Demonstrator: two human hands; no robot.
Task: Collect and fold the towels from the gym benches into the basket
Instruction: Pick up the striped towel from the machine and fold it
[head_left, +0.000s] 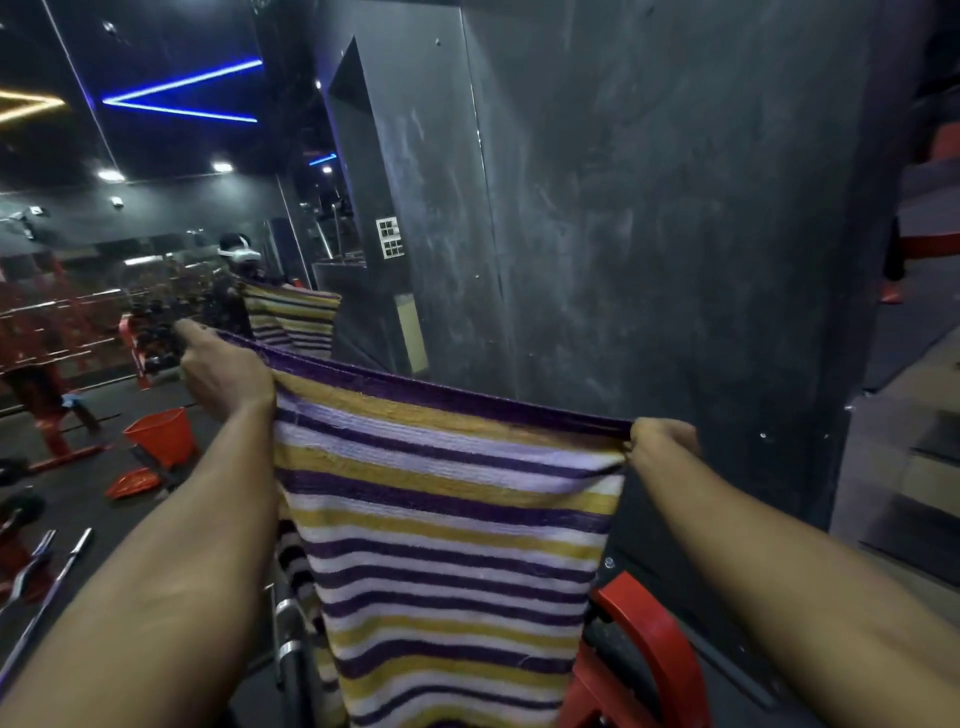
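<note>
Striped towel (441, 545) hangs open and unfolded, well right of the orange basket (158, 434), its top corners pinched by the left hand (223, 374) and right hand (662, 441); folding seems barely begun.

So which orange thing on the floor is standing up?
The orange basket: it is the taller one and stands with its wide mouth facing up. The other orange piece lies flat, just nearer the camera.
</note>
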